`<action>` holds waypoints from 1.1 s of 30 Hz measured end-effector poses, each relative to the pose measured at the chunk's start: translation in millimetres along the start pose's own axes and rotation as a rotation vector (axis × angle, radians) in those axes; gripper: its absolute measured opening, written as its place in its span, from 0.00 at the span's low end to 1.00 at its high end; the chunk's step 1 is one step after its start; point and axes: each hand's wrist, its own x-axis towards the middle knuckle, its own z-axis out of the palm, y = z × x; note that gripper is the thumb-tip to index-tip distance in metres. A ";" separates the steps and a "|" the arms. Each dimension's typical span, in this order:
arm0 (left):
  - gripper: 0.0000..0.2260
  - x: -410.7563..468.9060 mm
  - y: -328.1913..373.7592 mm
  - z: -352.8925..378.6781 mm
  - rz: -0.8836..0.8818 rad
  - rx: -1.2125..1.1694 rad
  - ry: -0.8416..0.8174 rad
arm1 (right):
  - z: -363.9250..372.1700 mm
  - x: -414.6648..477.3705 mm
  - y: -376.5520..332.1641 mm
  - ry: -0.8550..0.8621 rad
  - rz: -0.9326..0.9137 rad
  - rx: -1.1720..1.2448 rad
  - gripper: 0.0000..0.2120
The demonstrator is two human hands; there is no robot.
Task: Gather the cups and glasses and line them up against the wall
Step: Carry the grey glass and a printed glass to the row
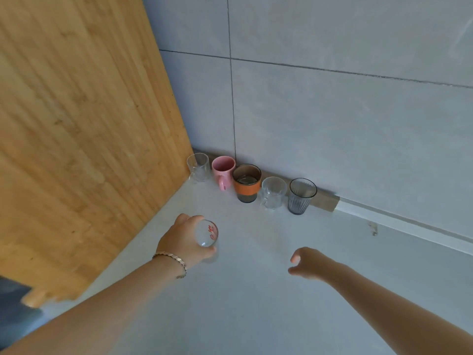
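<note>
Several vessels stand in a row along the grey tiled wall [332, 124]: a clear glass [197, 167] in the corner, a pink mug [223, 170], a dark glass with an orange band [246, 183], a clear cut glass [273, 192] and a smoky ribbed glass [301, 196]. My left hand [183, 239] grips a clear glass with red print [206, 233], held above the counter in front of the row. My right hand [305, 262] hovers over the counter to the right, fingers loosely curled and holding nothing.
A tall wooden panel [84, 124] closes off the left side and meets the wall at the corner. The white counter [256, 303] runs toward me. A low wooden strip [325, 199] lies at the wall's foot behind the row.
</note>
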 end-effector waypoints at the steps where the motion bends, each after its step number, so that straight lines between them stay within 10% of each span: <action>1: 0.32 -2.0 -4.7 -6.4 -0.018 -0.009 0.014 | 2.4 -1.7 -5.6 -0.003 -0.014 -0.002 0.19; 33: 0.25 225.8 -93.5 -42.1 0.248 0.272 -0.124 | 35.9 35.8 -150.7 0.039 0.211 0.054 0.18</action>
